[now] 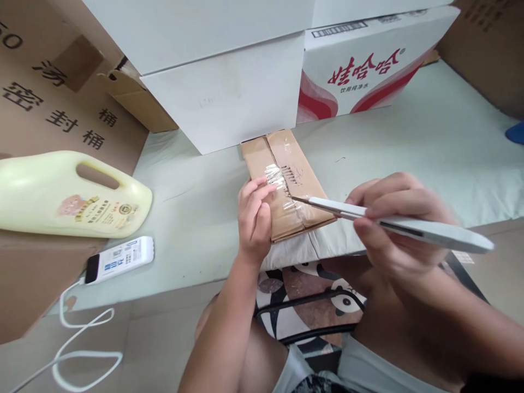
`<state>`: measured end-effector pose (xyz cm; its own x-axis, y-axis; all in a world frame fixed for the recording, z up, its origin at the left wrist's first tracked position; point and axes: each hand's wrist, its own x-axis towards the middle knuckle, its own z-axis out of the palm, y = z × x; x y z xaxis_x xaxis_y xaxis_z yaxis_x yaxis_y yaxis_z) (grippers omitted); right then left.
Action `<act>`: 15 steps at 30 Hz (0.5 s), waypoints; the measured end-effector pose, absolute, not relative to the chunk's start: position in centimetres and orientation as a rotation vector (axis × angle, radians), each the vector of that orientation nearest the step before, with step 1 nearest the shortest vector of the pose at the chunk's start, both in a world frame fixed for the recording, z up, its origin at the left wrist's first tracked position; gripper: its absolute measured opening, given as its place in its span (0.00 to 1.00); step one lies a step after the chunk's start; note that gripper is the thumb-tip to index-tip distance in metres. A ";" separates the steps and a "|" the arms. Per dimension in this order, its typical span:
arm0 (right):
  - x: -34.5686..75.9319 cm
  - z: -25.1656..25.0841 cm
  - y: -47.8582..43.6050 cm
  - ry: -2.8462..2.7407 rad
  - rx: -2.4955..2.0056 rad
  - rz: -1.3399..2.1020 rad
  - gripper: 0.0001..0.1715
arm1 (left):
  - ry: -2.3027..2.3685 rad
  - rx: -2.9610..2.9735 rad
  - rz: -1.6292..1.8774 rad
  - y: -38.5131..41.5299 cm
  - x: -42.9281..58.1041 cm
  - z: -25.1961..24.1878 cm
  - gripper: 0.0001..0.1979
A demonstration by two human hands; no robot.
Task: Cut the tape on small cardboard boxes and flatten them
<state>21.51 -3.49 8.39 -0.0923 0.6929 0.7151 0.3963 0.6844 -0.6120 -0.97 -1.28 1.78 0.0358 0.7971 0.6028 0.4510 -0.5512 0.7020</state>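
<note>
A flat brown cardboard box (301,174) lies on the pale green table cover. Clear tape crosses its middle seam, and dark marks are drawn or scored beside the seam. My left hand (254,218) rests on the box's left side with bent fingers, holding it against the table; its thumb is partly hidden. In my right hand (397,224) is a white utility knife (434,232), gripped like a pen. Its thin dark tip points left and appears to touch the taped seam near the box's centre.
Large white cartons (229,98) stand right behind the box, one with red print (364,82). To the left are a yellow bottle (110,213) with a handle, a white device (123,259) with a cable, and a big brown carton (41,54). The table's front edge is close to my legs.
</note>
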 end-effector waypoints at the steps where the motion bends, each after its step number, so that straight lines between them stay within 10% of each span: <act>1: 21.4 8.4 -3.5 -1.746 -0.864 0.293 0.06 | 1.251 2.009 1.517 -1.4 -1.0 1.9 0.17; 15: 21.0 8.5 -4.6 -1.707 -1.026 0.260 0.11 | 1.053 2.157 1.286 -1.2 -1.5 2.1 0.17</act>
